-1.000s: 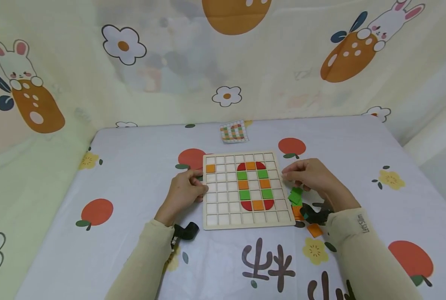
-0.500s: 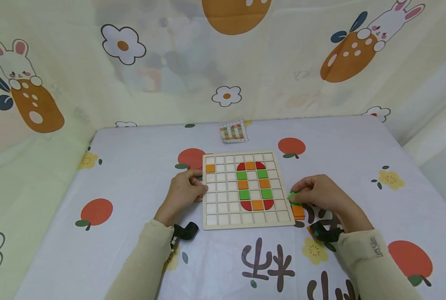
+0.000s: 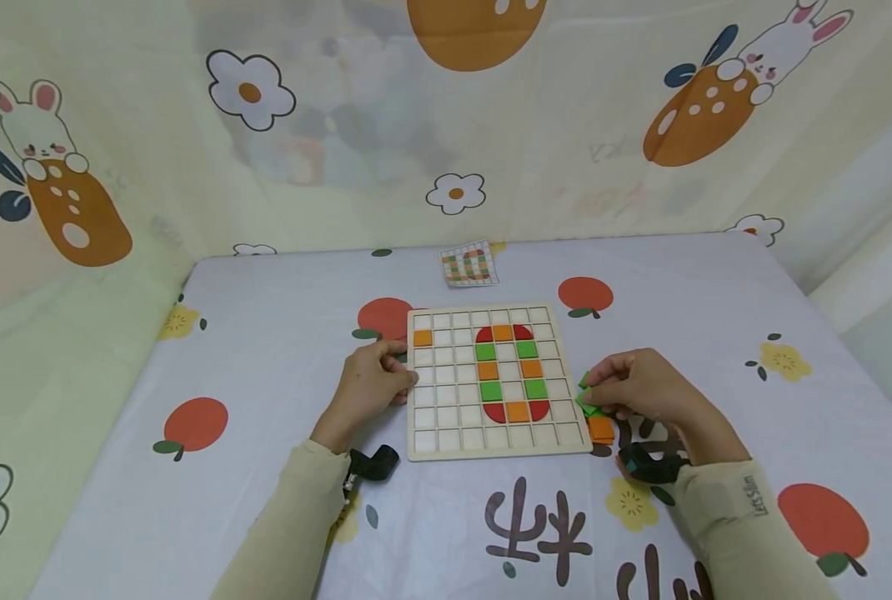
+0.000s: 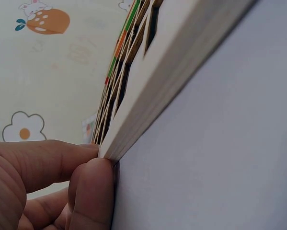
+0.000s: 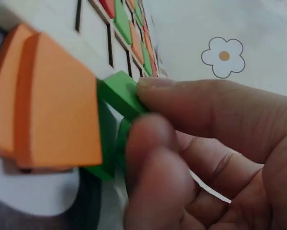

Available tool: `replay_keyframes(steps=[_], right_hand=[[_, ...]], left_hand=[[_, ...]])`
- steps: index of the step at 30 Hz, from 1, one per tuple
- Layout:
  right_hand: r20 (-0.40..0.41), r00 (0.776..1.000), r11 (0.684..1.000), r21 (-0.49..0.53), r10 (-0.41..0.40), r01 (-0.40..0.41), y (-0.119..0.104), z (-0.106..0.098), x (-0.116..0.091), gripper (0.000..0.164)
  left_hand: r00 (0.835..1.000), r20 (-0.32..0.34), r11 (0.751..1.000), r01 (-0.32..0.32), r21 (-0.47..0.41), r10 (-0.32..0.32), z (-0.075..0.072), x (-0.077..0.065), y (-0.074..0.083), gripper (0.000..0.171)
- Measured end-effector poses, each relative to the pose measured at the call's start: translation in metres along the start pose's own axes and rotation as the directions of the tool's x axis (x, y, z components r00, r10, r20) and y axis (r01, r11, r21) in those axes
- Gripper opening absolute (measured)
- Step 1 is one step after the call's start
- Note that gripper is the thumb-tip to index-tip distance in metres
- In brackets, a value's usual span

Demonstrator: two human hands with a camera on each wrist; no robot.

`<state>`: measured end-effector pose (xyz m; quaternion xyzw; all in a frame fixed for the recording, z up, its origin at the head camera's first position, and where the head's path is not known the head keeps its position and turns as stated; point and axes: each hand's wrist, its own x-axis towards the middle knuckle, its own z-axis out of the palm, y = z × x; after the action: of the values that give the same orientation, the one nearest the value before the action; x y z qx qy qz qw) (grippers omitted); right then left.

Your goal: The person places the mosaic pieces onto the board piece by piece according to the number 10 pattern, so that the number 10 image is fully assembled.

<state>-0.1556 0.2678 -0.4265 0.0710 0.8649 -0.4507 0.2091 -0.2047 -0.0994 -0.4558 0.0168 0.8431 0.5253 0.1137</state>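
Note:
A pale wooden grid board (image 3: 425, 417) lies on the table in the head view. Red, green and orange pieces form an upright ring in its cells, and one orange square tile (image 3: 422, 338) sits apart near its upper left. My left hand (image 3: 371, 379) pinches the board's left edge; thumb and finger meet on the rim in the left wrist view. Beside the board's right edge, my right hand (image 3: 644, 387) pinches a green square tile (image 5: 121, 93) between thumb and forefinger. More green tiles lie partly hidden under those fingers. Orange tiles (image 5: 62, 100) overlap right in front of them.
Behind the board lies a small printed card (image 3: 469, 265) with a coloured grid pattern. A patterned cloth (image 3: 281, 333) covers the table, and a printed curtain (image 3: 341, 167) hangs at the back. Each wrist wears a black camera mount (image 3: 374, 463).
My right hand has come down from beside the board's upper right edge to the green tiles and taken hold of one. The left hand stays on the board.

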Motion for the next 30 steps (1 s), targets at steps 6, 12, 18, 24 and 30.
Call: replay_keyframes(steps=[6,12,18,24,30], right_hand=[[0.026,0.999,0.990,0.136,-0.030,0.026,-0.004,0.001,0.005,0.029],[0.024,0.999,0.967,0.254,-0.027,0.020,-0.017,0.008,0.011,0.031],[0.022,0.999,0.955,0.297,-0.023,0.016,-0.029,0.017,0.021,0.031],[0.013,0.999,0.945,0.325,-0.050,0.043,-0.039,0.025,0.031,0.031],[0.020,0.999,0.926,0.374,-0.049,0.037,-0.052,0.034,0.044,0.029]], left_hand=[[1.000,-0.001,1.000,-0.003,0.000,0.003,0.000,0.000,-0.001,0.049],[1.000,-0.002,1.000,-0.009,0.009,0.009,-0.001,0.000,0.000,0.049],[1.000,-0.005,1.000,-0.009,0.007,0.009,-0.001,0.000,0.001,0.050],[1.000,-0.003,1.000,0.007,0.005,-0.007,0.000,-0.001,0.002,0.049],[1.000,0.000,1.000,0.008,-0.009,-0.008,-0.001,-0.001,0.002,0.049]])
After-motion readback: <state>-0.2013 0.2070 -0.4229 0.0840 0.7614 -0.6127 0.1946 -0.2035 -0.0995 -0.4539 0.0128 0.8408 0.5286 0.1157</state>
